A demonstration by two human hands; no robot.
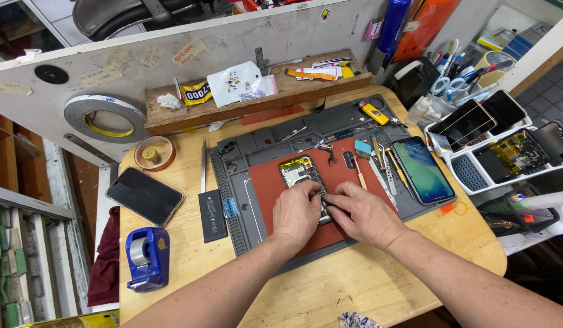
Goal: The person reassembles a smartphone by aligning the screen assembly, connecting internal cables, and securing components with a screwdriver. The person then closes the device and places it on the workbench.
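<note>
I see both hands meeting over the opened phone [306, 182], which lies on the red pad [342, 176] of the grey work mat [233, 182]. My left hand [296, 212] presses on the phone's lower half with fingers curled onto its edge. My right hand [363, 212] pinches at the same spot from the other side; whether it holds a small tool I cannot tell, since the fingertips hide it. The phone's upper half, with yellow tape inside, shows just beyond the fingers.

Well to the right of the grip, a white tray [476, 161] has compartments: I count two dark-screened phones [482, 118] propped in its far part, and a bare board with yellow parts [518, 152] in a nearer one. Beyond that tray a holder [460, 79] is stuffed with scissors, pens and brushes, too many to count. Far left of the grip, a small round dish [154, 152] holds one small yellowish thing.

Just right of the hands lies one phone with a lit green screen [422, 169]. Left of the grip lie one black battery [212, 215], one dark phone [145, 195] and one blue tape dispenser [146, 258]. That makes five phones in all.
</note>
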